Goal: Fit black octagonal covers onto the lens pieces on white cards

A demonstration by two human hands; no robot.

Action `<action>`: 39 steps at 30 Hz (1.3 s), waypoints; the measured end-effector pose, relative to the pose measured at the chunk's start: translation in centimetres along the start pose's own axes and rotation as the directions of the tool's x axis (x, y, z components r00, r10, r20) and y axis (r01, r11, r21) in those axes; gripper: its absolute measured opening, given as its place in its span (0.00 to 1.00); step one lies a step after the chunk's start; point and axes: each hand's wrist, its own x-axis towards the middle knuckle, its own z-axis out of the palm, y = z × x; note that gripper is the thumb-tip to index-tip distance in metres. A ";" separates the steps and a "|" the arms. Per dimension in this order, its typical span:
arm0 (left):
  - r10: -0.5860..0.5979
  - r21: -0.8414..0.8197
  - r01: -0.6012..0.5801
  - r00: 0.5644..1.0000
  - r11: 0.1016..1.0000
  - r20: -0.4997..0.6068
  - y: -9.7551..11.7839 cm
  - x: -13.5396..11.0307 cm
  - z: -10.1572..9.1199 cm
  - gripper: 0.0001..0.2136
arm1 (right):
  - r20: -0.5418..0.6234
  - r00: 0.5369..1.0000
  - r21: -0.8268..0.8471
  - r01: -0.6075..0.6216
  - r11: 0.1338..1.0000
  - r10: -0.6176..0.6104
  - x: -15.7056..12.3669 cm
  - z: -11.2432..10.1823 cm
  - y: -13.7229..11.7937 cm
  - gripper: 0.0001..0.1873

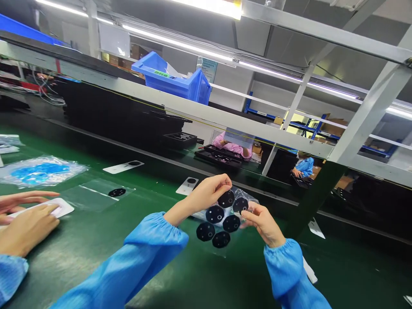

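A clear film sheet (222, 223) bearing several round black stickers hangs tilted above the green table. My left hand (209, 193) is closed in a pinch at its upper edge, next to the top sticker (226, 199). On the sheet's right side, my right hand (265, 221) grips the film between thumb and fingers, beside another black sticker (240, 205). Small pale holes and rings show on the stickers. Whether my left fingertips hold only the film or also a sticker's edge, I cannot tell.
At the left, a co-worker's hands (32, 227) rest on a white plate (66, 207). Near them lie a film with one black sticker (116, 192) and a bag of blue pieces (41, 171). White plates (187, 186) lie along the dark conveyor (277, 201). A slanted post (370, 103) rises at right.
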 end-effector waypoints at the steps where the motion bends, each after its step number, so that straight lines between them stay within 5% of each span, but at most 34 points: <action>1: -0.053 -0.059 0.054 0.999 0.997 0.012 0.1 -0.3 0.8 0.05 | 0.008 0.998 0.018 -0.064 0.998 0.064 -1.1 -0.5 0.3 0.19; 8: -0.391 -0.333 0.446 0.894 0.831 0.219 -3.1 -1.6 9.8 0.10 | -0.112 0.932 0.046 -0.340 0.939 0.344 -6.8 -5.7 5.3 0.20; 12: -0.524 -0.338 0.604 0.796 0.722 0.302 -5.7 -1.6 15.4 0.13 | -0.169 0.866 -0.032 -0.483 0.875 0.471 -7.6 -7.8 9.7 0.12; 15: -0.582 -0.321 0.648 0.762 0.691 0.285 -7.5 -1.1 17.9 0.14 | -0.229 0.843 -0.120 -0.520 0.846 0.486 -7.1 -8.6 12.5 0.09; 20: -0.616 -0.278 0.656 0.755 0.702 0.224 -10.2 0.0 18.7 0.14 | -0.323 0.892 -0.285 -0.410 0.867 0.316 -5.7 -8.8 14.2 0.06; 23: -0.607 -0.271 0.652 0.758 0.708 0.237 -11.2 0.2 18.4 0.14 | -0.374 0.920 -0.378 -0.270 0.886 0.120 -5.3 -8.2 13.8 0.15; 27: -0.583 -0.283 0.648 0.761 0.707 0.284 -11.8 0.2 18.1 0.14 | -0.322 0.947 -0.423 -0.129 0.897 -0.016 -4.1 -6.4 13.1 0.15; 32: -0.561 -0.283 0.643 0.763 0.712 0.321 -12.2 0.2 17.9 0.14 | -0.260 0.962 -0.347 -0.169 0.922 0.079 -1.4 -4.2 13.7 0.01; 39: -0.520 -0.219 0.592 0.796 0.776 0.309 -12.3 0.1 18.4 0.13 | -0.227 0.926 -0.272 -0.359 0.893 0.303 0.3 -3.7 14.6 0.11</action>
